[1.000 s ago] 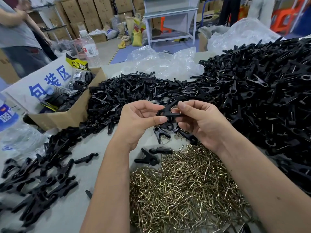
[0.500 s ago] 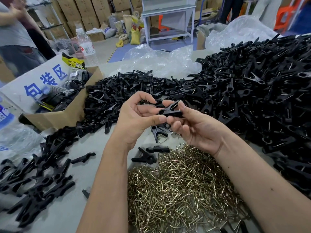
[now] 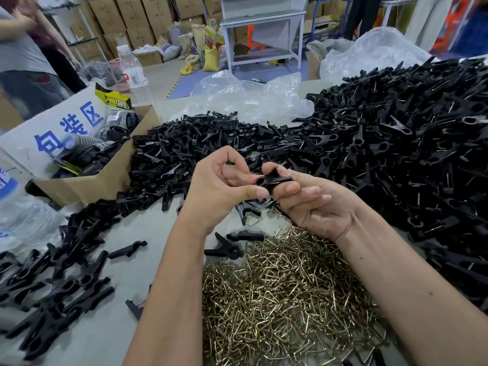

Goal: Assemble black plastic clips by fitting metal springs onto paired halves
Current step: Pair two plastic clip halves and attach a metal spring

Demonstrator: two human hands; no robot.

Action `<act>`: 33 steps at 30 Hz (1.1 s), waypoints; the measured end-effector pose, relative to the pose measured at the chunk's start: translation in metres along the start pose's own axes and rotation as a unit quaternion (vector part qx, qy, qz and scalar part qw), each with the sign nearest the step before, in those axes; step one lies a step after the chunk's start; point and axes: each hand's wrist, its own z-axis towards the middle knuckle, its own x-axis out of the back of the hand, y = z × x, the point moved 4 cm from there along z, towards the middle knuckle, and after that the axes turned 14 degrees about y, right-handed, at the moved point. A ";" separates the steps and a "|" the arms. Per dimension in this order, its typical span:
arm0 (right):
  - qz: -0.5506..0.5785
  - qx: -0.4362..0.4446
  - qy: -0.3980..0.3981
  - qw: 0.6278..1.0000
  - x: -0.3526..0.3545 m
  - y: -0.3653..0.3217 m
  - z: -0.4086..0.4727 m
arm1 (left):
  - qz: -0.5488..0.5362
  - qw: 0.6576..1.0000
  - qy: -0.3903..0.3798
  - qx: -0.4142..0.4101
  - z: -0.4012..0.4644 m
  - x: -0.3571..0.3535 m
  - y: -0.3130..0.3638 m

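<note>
I see a black clip (image 3: 273, 180) pinched between both grips above the desk (image 3: 158, 220): left hand (image 3: 224, 191) by thumb and fingers, right hand (image 3: 314, 204) curled around it. Whether a spring sits on it is hidden. Brass springs (image 3: 285, 291) lie just below; clip halves (image 3: 206, 143) beyond, finished clips (image 3: 412, 143) crowding right.

spring pile (image 3: 277, 299) partly under forearms, clip heap (image 3: 396, 154) cut off right
</note>
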 end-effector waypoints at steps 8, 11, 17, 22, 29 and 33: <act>-0.253 0.316 0.153 0.902 0.004 -0.016 0.008 | 0.275 0.955 0.104 -0.035 0.008 0.022 -0.016; -0.345 0.445 0.274 0.780 0.012 -0.025 0.006 | 0.506 0.848 0.158 -0.013 0.011 0.038 -0.027; -0.429 0.496 0.306 0.690 0.007 -0.020 0.008 | 0.538 0.837 0.059 0.077 0.010 0.037 -0.047; -0.479 0.530 0.330 0.617 0.003 -0.014 0.003 | 0.490 0.867 0.092 0.023 0.010 0.038 -0.034; -0.502 0.564 0.348 0.556 -0.002 -0.012 -0.002 | 0.380 0.917 0.120 -0.008 0.011 0.036 -0.020; -0.528 0.564 0.313 0.552 -0.006 -0.010 -0.001 | 0.258 0.958 0.107 -0.064 0.013 0.029 -0.008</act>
